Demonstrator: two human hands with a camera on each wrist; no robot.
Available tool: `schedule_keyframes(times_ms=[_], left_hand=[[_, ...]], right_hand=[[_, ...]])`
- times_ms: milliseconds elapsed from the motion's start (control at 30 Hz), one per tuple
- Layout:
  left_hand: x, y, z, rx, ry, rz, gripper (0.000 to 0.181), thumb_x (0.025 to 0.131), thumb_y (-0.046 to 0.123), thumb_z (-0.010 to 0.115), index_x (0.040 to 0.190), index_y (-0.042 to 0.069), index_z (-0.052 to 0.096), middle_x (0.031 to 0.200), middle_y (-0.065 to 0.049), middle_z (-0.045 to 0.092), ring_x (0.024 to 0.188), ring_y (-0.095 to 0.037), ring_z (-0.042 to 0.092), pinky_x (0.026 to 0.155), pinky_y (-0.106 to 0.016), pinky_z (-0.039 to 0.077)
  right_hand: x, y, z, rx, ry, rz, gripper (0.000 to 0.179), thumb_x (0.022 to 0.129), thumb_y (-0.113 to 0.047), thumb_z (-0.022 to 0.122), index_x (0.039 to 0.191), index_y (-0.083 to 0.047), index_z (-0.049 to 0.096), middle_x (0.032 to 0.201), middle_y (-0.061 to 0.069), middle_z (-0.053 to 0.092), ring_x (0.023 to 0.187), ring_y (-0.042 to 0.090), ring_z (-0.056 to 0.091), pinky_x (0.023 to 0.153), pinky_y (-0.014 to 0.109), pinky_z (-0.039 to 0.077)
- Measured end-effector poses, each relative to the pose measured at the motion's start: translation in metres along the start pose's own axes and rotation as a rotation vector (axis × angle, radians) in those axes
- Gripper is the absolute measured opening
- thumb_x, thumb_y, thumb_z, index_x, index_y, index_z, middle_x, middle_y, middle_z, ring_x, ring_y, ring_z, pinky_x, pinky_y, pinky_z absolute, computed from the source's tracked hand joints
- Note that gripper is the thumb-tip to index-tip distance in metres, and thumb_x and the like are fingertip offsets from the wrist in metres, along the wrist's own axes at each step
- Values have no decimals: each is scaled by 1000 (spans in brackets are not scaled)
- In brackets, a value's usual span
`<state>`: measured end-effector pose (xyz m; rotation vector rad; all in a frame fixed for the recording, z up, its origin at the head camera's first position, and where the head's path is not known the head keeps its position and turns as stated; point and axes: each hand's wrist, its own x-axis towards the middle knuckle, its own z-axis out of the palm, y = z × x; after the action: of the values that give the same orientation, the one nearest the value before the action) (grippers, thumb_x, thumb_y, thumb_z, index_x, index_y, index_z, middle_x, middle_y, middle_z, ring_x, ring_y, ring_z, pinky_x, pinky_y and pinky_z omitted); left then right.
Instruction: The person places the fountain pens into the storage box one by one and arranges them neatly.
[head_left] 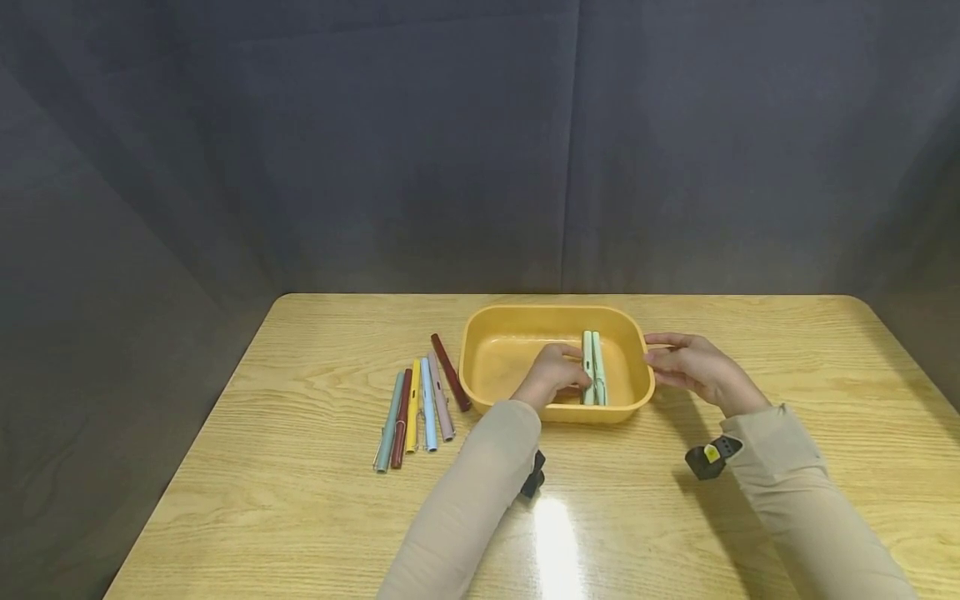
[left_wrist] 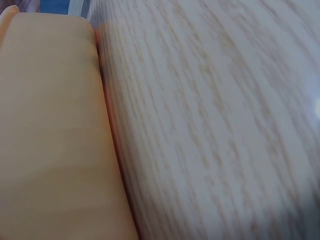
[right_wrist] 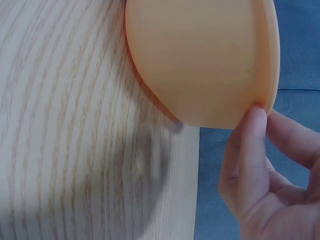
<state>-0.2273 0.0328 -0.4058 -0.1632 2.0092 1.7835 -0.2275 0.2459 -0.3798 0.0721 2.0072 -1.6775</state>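
Note:
A yellow-orange plastic box (head_left: pixel 491 312) stands on the table, its long side facing me. Inside, toward the right end, two pale green pens lie side by side: a left one (head_left: pixel 588 343) and a right one (head_left: pixel 598 367). My left hand (head_left: pixel 551 372) reaches over the near rim and its fingers grip the left pen; part of that grip is hidden in the head view. At the box's right end my right hand (head_left: pixel 693 367) touches the outer wall near the rim with extended fingertips. The right wrist view shows these fingers (right_wrist: pixel 252 165) against the wall.
Left of the box lie several pens: teal (head_left: pixel 388 423), dark red (head_left: pixel 402 418), yellow (head_left: pixel 412 408), light blue (head_left: pixel 428 405) and mauve (head_left: pixel 440 398). Another dark red pen (head_left: pixel 450 372) slants beside the box. A dark curtain (head_left: pixel 420 150) hangs behind the wooden table (head_left: pixel 300 500).

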Motion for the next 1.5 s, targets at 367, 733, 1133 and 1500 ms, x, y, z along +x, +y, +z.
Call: schedule_keyframes(times_ms=[367, 733, 1133, 1500], left_hand=[[-1, 3, -5, -6, 14, 0, 56, 77, -13, 63, 131, -4, 52, 96, -10, 62, 62, -10, 52, 65, -21, 56], [-6, 16, -14, -132, -85, 30, 52, 85, -8, 62, 135, -2, 49, 133, -24, 53, 114, -34, 61, 99, -40, 53], [-22, 35, -40, -163, -196, 85, 54, 89, -6, 58, 141, 0, 43, 141, -24, 47, 127, -34, 52, 103, -39, 50], [-37, 35, -86, -144, -174, 137, 50, 94, -2, 53, 142, 2, 42, 145, -24, 42, 132, -36, 45, 107, -41, 47]], right_hand=[[0, 0, 1, 10, 2, -3, 63, 96, -6, 53, 146, 11, 19, 83, -15, 63, 75, -2, 63, 73, 14, 58], [1, 2, 3, 21, 14, -12, 59, 95, -4, 51, 144, 11, 22, 82, -14, 64, 75, -2, 63, 71, 13, 58], [3, 3, 4, 8, 11, -12, 62, 97, -7, 52, 147, 10, 18, 79, -15, 65, 74, -3, 63, 70, 13, 57], [4, 4, 6, 8, 20, -21, 60, 96, -6, 51, 145, 11, 21, 77, -15, 65, 70, -3, 62, 68, 12, 57]])
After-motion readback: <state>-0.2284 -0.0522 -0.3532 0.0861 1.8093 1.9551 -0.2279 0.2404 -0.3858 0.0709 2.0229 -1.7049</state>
